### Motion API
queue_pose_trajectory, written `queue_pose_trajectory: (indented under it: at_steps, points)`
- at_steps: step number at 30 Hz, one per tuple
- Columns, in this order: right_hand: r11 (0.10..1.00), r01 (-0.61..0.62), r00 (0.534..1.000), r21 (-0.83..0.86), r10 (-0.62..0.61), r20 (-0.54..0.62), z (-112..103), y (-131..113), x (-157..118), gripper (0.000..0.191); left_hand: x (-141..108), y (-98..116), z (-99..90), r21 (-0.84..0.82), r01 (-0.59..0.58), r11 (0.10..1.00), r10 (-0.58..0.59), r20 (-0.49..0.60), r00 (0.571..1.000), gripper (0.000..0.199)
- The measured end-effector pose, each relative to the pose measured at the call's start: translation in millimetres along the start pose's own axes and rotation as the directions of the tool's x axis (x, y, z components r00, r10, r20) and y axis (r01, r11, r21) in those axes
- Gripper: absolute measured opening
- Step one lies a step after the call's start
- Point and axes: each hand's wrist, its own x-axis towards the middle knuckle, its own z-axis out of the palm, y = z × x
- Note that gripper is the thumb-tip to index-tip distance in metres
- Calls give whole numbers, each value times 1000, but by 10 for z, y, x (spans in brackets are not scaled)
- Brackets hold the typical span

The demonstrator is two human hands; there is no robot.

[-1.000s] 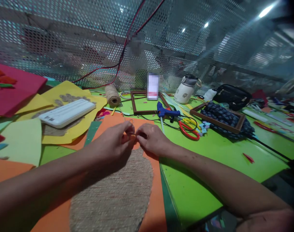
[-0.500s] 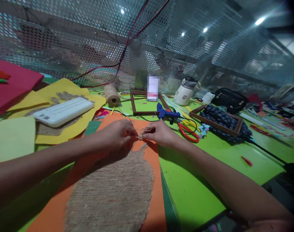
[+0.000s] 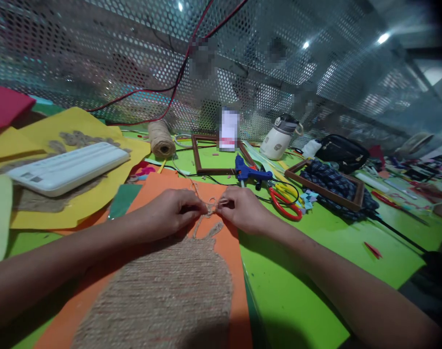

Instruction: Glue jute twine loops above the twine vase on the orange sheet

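Note:
Between my two hands runs a thin piece of jute twine (image 3: 211, 209), bent into small loops over an orange sheet (image 3: 228, 252). My left hand (image 3: 177, 211) is closed, thumb and fingers pinching the twine from the left. From the right, my right hand (image 3: 240, 208) pinches it too, its fingertips a short gap from the left ones. Below them on the sheet lies a vase-like shape covered in rows of jute twine (image 3: 170, 286), with a small twine leaf (image 3: 215, 230) and stem above its top edge. Behind stands the twine spool (image 3: 161, 140).
A blue glue gun (image 3: 252, 172), red-handled scissors (image 3: 286, 206), a brown frame (image 3: 206, 170) and a white bottle (image 3: 279, 138) stand beyond my hands. At left, a white power bank (image 3: 68, 167) lies on yellow paper (image 3: 75, 123). A second frame (image 3: 357, 194) rests on dark patterned cloth at right.
My hands have drawn slightly apart, and the twine between them now shows open loops. More of the twine leaf is visible. The view has shifted a little.

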Motion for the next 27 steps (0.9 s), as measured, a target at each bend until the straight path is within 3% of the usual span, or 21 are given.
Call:
queue_pose_trajectory:
  at_steps: [6,12,18,25,27]
  points:
    - [993,113,992,-24,-114,-44,84,17,2,22,23,4,0,9,-4,1000,4,22,1000,27]
    - [985,165,986,44,-163,-37,-16,-2,-4,26,77,-3,29,28,1,1000,-2,31,1000,23]
    - [969,245,968,38,-246,51,-101,-40,-20,26,81,-28,41,70,21,997,-25,62,998,22]
    - [966,260,957,10,-259,130,-139,52,3,21,69,-12,87,284,-258,924,255,48,966,32]
    - [970,244,959,2,-241,148,-152,73,1,19,61,-17,94,332,-294,896,289,65,955,34]
